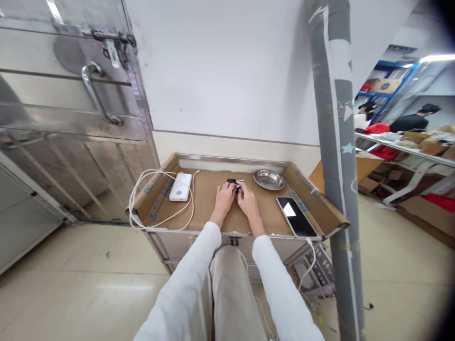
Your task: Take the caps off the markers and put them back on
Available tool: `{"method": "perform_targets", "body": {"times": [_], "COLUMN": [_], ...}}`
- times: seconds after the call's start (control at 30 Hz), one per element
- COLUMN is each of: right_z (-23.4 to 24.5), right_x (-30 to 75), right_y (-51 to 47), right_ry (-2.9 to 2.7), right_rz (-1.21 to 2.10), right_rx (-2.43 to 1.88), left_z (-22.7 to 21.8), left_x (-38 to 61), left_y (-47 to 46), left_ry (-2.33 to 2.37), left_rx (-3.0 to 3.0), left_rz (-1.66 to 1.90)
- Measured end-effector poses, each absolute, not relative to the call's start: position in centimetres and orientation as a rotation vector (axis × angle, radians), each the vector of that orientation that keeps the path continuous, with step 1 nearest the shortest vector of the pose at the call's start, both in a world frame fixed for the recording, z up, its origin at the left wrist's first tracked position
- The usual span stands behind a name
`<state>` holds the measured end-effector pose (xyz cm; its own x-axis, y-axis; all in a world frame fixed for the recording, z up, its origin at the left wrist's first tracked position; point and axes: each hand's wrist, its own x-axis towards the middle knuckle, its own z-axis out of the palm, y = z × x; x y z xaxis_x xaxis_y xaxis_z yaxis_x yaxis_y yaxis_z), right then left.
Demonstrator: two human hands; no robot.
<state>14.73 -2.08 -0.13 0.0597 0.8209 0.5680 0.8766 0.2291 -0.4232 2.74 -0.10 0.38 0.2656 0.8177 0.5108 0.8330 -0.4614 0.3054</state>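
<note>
My left hand (224,199) and my right hand (248,201) meet over the middle of the cardboard-lined table top (204,189). Their fingers are bent and closed around a small dark piece with a bit of red, mostly hidden by the fingertips; I cannot make out its kind. Just beyond the fingertips lies a short, slim black object (233,180) with a light, silvery right end. To the right of it sits a shallow round metal dish (268,180). A phone (296,216) with a dark screen and a white reflection rests nearer my right forearm.
A white power bank (180,187) with a looped white cable (132,201) lies at the left. Folded cardboard sides (316,203) border the top. A tall grey wrapped pole (336,142) stands at the right, a metal door (71,104) at the left. Two people work far right.
</note>
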Motion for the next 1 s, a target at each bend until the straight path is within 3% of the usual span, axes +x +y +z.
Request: {"method": "perform_targets", "body": {"times": [0.23,0.47,1.0], "right_z": [-0.1,-1.3,-1.1], "right_x": [14.2,14.8,14.9], "right_y": [-2.4,-1.4,-1.6], "right_ry": [-1.891,-1.831,-1.840], "right_rz": [0.000,-0.089,-0.161], "right_rx": [-1.476,-1.519,-1.590], "left_z": [0.7,0.0,-0.2], "left_x": [2.6,2.7,2.9], "left_y": [-0.3,-0.2,-0.2], "left_ry": [-1.879,-2.060,-2.090], "left_rx": [-2.146,-1.942,-1.970], "left_rz": [-1.038,-0.857,-0.823]}}
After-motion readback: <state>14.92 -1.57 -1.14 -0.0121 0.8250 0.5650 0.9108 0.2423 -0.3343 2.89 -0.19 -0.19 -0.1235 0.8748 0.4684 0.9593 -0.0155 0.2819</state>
